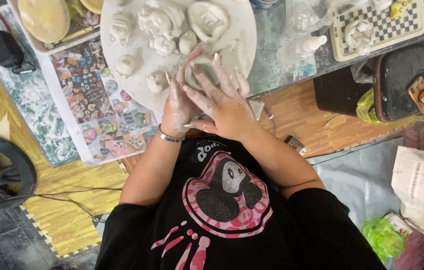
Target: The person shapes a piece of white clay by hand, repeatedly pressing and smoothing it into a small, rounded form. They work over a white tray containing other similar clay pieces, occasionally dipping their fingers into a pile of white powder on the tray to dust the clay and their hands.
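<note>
Nearest, black shirt [232,220]; beyond, right hand [222,100] spread flat over left hand [179,107], both pressing grey clay lump [199,70] at near edge of round white board [242,30], fingers pointing far.

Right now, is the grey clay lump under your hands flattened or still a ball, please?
Flattened: the grey clay lump shows as a thin disc between the left hand and right hand.

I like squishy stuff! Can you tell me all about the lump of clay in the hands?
The lump of clay is pale grey, soft-looking and smooth, shaped like a thick, rounded pad. It lies at the near edge of the round white board. The left hand cups its side, and the right hand presses its fingers on top.
</note>
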